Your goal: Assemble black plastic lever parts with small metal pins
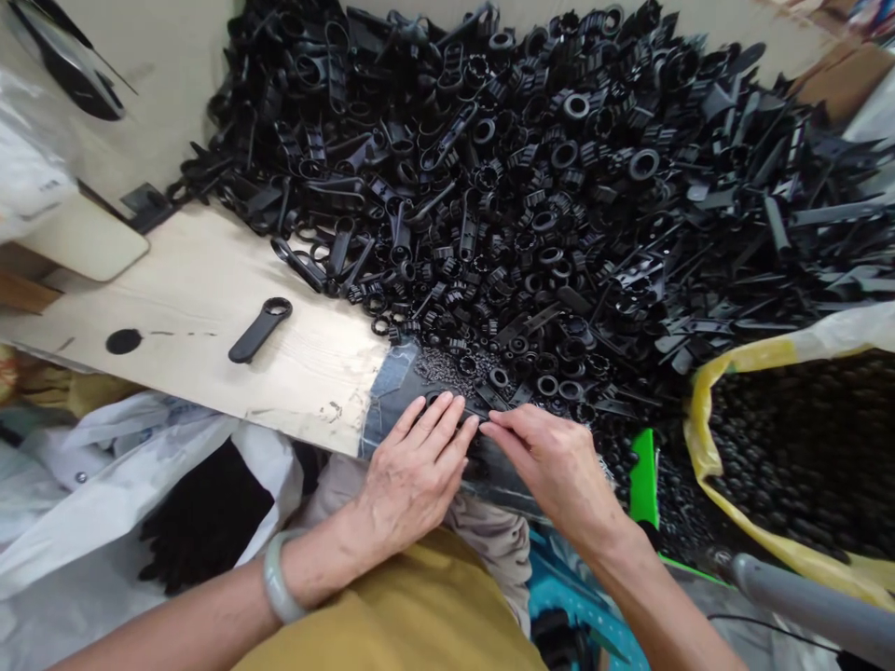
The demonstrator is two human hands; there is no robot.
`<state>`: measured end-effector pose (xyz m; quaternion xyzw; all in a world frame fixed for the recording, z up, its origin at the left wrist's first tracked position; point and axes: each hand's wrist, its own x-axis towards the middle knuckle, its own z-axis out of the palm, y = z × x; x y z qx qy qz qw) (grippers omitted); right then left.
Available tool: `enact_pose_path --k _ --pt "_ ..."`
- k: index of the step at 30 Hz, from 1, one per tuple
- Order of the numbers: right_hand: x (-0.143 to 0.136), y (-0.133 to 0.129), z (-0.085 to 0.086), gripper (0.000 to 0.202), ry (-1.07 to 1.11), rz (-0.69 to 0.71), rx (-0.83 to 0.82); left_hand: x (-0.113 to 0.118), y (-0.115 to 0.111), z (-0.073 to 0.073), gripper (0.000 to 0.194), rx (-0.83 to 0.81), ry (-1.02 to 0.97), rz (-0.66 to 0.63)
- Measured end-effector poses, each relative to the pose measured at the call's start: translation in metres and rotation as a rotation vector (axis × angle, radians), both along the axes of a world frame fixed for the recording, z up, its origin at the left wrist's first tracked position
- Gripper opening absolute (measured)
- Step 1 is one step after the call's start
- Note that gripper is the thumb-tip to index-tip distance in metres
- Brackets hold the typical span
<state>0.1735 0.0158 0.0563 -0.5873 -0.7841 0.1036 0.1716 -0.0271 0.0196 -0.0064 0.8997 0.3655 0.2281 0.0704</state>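
Note:
My left hand (423, 466) lies with its fingers extended and close together, holding down a black plastic part (476, 410) on a denim cloth (392, 377) at the table's front edge. Most of that part is hidden under the fingers. Just to the right, my right hand (552, 457) is closed in a pinch against the part's end; whatever is between thumb and forefinger is too small to make out. A patch of tiny dark pieces (447, 368) lies on the cloth right beyond my fingertips.
A large heap of black plastic rings and handles (489, 186) covers the back. One ring-ended black handle (260, 331) lies alone on the pale board (308, 363). At right are a green-edged tool (644, 480) and a yellow-rimmed bag (706, 419) of small black pieces. A white bag (90, 494) hangs left.

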Motion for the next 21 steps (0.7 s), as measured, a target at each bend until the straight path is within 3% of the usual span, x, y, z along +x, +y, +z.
enact_pose_path --k 9,15,18,21 --pt "-0.007 -0.009 -0.013 0.020 0.151 -0.161 0.055 0.002 0.000 0.002 0.046 -0.019 -0.013 0.018" --pt "0.003 0.007 -0.001 0.025 0.170 -0.239 0.020 0.002 -0.001 0.002 0.046 -0.022 -0.013 0.030" --pt "0.010 0.032 0.004 0.022 0.026 -0.304 0.169 0.003 -0.003 0.005 0.044 -0.037 -0.004 0.066" --pt "0.014 0.057 0.000 0.017 -0.264 -0.296 0.195 0.003 -0.003 0.008 0.043 -0.048 0.003 0.078"
